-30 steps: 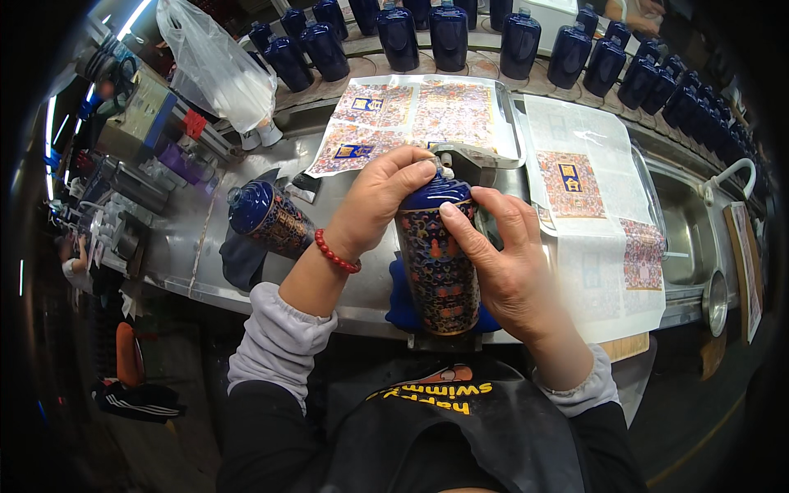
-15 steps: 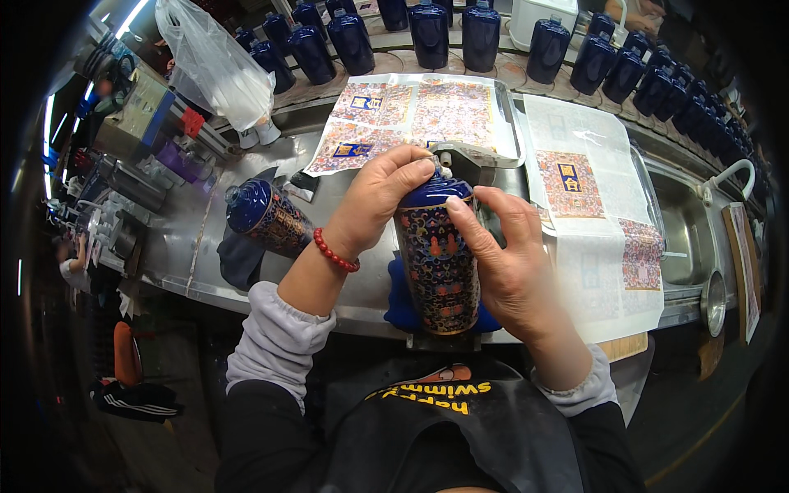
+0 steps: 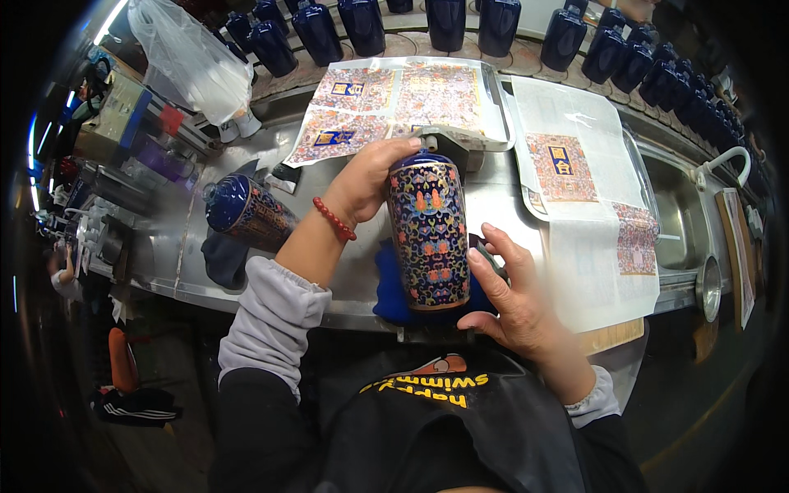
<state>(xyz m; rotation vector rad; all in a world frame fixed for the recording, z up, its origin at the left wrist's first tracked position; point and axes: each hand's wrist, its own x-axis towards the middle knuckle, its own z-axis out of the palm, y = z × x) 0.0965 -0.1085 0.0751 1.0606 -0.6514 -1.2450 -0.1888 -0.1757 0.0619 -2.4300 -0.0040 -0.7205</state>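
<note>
One tall, glossy dark-blue bottle with a floral band in red, gold and pale blue point(image 3: 429, 234): it leaned in front of the person, neck away from the body, base near a crumpled bright-blue cloth point(image 3: 389, 289) (whether anything propped it from beneath, I could not tell).
Left hand point(image 3: 367, 181): it was closed around the bottle's neck, a red beaded bracelet point(image 3: 333, 218) circling the wrist.
Right hand point(image 3: 518, 304): it grasped nothing; thumb and fingers were spread just beside the bottle's lower right side (any fingertip contact was too fine to make out).
Step in hand: it seemed to be the handling of the banded side, the left hand steadying the bottle.
Next move: in my judgement it called for a firm grip at the neck, and a light, flat touch should the right hand go to the band, lest the pattern crease or shift.
Second bottle, dark blue with a similar floral band point(image 3: 251, 215): it lay tilted at the left on a dark grey cloth point(image 3: 224, 261).
Printed sheets, white with colourful floral panels point(image 3: 440, 94): they were spread beyond and to the right of the held bottle.
Back row: plain dark-blue bottles point(image 3: 362, 26) stood along a curved track of plates point(image 3: 394, 53).
</note>
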